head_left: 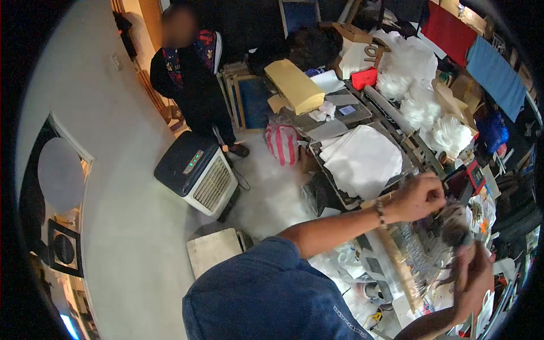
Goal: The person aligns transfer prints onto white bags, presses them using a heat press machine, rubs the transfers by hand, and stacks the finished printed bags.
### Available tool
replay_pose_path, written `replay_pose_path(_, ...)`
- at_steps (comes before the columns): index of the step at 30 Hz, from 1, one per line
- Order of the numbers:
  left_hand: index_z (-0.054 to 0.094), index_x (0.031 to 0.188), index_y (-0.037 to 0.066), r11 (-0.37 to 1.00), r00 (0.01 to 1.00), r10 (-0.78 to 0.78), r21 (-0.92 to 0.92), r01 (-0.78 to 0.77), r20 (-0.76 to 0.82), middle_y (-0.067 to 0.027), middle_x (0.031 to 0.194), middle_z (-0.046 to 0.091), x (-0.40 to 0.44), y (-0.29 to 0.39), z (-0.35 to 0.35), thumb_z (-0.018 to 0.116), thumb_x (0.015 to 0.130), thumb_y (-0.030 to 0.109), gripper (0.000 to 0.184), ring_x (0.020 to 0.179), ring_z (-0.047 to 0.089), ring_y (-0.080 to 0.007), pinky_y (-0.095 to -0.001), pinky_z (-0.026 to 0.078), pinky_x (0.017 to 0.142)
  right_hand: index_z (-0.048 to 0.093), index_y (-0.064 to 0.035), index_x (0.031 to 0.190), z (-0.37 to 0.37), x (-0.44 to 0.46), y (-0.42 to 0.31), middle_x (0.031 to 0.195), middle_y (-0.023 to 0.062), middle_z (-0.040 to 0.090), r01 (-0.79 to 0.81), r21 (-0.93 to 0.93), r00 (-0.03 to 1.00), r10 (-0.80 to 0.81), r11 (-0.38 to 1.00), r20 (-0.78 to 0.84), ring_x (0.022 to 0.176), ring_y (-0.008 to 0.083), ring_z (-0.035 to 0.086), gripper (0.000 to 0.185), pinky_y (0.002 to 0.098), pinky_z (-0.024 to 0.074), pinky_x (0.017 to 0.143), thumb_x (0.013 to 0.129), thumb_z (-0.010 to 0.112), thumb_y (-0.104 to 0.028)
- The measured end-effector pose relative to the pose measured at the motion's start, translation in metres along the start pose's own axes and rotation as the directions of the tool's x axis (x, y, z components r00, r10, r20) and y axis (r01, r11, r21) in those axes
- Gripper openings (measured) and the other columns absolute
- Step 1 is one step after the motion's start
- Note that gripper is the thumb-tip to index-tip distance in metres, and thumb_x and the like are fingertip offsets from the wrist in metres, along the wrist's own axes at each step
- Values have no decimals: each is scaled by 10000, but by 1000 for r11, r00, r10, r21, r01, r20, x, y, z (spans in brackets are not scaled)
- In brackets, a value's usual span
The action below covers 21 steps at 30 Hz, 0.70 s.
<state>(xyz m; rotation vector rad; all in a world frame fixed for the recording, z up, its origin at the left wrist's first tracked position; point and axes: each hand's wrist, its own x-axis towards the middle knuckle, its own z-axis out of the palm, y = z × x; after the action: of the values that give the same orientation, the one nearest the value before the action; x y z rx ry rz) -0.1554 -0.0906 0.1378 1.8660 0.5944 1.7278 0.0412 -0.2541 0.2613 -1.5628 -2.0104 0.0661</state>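
Note:
My left hand, with a beaded bracelet on the wrist, reaches out over the cluttered bench. Its fingers are curled in, and what they hold, if anything, is too small to make out. Nearer to me, my right hand is closed at the lower end of a blurred greyish rounded object. That object sits between my two hands, and its kind is not clear. Below my left hand lies a wooden-edged frame with clear plastic-like material beside it. A stack of white sheets is beyond my left forearm.
A person stands at the back left. An air cooler and a pale box-like seat are on the floor. On the bench are a yellow paper stack, white bundles and a red calculator-like item. Red and blue cloths hang at right.

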Motion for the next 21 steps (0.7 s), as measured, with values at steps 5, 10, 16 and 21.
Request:
replay_pose_path(5, 685, 936, 47, 847, 872, -484, -214, 487, 70, -29, 898, 670, -42, 19, -73, 730, 936, 172, 133, 857, 638, -116, -285, 527, 752, 622, -18, 1326, -55, 56, 42, 1163, 158, 715, 57, -535, 908, -267, 843, -323, 1095, 232, 679, 401, 312, 520, 934, 1035, 589, -291)
replay_pose_path(10, 673, 955, 29, 788, 778, -615, 63, 612, 127, 11, 820, 661, -125, -52, -122, 707, 961, 163, 139, 732, 570, -45, -224, 472, 647, 655, -53, 1148, -116, 134, 12, 985, 141, 671, -48, -590, 864, -263, 806, -430, 908, 238, 633, 488, 385, 480, 813, 1016, 526, -506)
replay_pose_path(16, 689, 986, 38, 635, 583, -758, 130, 761, 292, -9, 856, 694, -223, -83, -120, 730, 937, 171, 147, 793, 615, -75, -255, 512, 716, 692, -22, 1056, -126, 180, 34, 910, 226, 664, -41, -801, 609, -621, 597, -494, 866, 385, 656, 614, 506, 492, 770, 966, 525, -606)
replay_pose_path(21, 689, 1087, 43, 693, 515, -706, 327, 642, 486, -55, 922, 716, -227, -66, -93, 745, 925, 221, 247, 807, 659, -120, -295, 543, 717, 648, -24, 1188, -143, 237, 72, 1103, 257, 636, -138, -773, 527, -615, 619, -587, 1068, 424, 595, 609, 525, 461, 926, 954, 570, -581)
